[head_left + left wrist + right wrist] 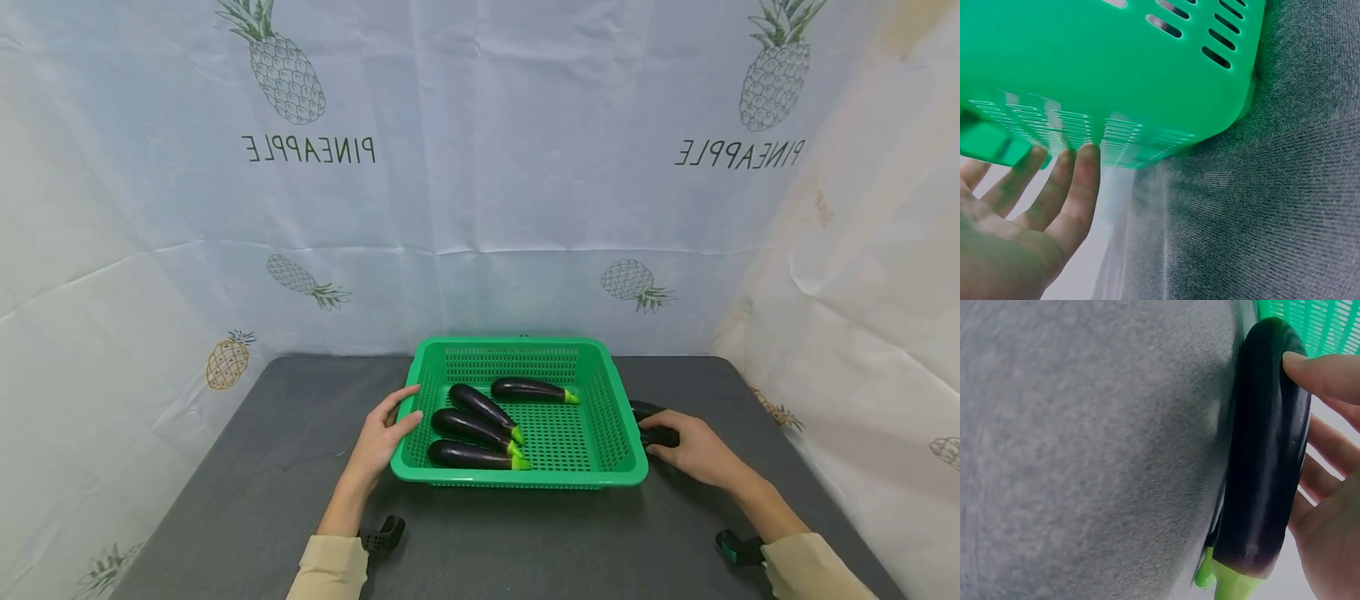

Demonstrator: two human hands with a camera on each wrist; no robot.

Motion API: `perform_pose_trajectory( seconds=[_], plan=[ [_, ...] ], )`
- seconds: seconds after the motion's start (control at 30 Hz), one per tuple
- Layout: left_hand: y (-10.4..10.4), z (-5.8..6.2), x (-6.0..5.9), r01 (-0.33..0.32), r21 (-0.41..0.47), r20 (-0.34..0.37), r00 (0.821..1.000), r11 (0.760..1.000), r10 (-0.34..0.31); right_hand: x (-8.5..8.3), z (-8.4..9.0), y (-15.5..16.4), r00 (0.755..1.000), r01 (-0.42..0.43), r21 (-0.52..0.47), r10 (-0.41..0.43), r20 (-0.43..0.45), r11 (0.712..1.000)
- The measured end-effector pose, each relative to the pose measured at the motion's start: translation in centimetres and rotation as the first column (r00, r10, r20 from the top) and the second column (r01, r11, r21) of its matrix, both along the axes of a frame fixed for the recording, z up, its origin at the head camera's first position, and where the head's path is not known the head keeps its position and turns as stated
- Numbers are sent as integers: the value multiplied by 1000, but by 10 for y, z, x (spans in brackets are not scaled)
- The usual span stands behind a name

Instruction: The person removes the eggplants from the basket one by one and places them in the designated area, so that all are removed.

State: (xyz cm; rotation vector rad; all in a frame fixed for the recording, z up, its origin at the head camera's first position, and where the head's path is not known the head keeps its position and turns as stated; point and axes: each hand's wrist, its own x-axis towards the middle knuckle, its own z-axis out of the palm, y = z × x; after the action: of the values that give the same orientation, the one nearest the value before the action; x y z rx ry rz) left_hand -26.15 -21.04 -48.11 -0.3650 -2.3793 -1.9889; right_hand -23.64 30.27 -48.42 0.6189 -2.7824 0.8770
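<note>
the left hand (378,437) is resting with straight, relaxed fingers (1079,181) against the left wall of the green basket (607,404), gripping nothing. the basket is sitting on the dark grey table (255,467) near its back edge, about midway between the left and right edges. four eggplants (480,429) are lying inside it, three side by side toward the front left corner of the basket and one near its back wall, all with green stem ends pointing right. the right hand (690,450) is lying on the table just beside the basket's right wall, its fingers curling around a fifth eggplant (1266,462) that is resting on the table surface there. the basket wall is standing between this eggplant and the others. a pineapple-printed sheet (480,167) is hanging behind the table's back edge.
</note>
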Motion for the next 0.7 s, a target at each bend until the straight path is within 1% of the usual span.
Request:
perform_pose_trajectory(
  seconds=[0.17, 0.3, 0.5, 0.63, 0.7],
  plan=[
    [0, 0, 0, -1, -2, -1, 1000, 1000, 1, -1, 2, 0, 1000, 6, -2, -6, 6, 1000],
    [0, 0, 0, -1, -3, -1, 1000, 1000, 1, 0, 8, -1, 1000, 12, -24, -11, 27, 1000],
    [0, 0, 0, -1, -6, 0, 1000, 1000, 1, 2, 22, -2, 999, 13, -50, -10, 42, 999],
    [0, 0, 0, 0, -5, 0, 1000, 1000, 0, 3, 35, -5, 999, 10, -31, -9, 32, 999],
    [0, 1, 1, 0, -2, 0, 1000, 1000, 0, 3, 43, -7, 1000, 11, -19, -11, 11, 1000]
  ],
)
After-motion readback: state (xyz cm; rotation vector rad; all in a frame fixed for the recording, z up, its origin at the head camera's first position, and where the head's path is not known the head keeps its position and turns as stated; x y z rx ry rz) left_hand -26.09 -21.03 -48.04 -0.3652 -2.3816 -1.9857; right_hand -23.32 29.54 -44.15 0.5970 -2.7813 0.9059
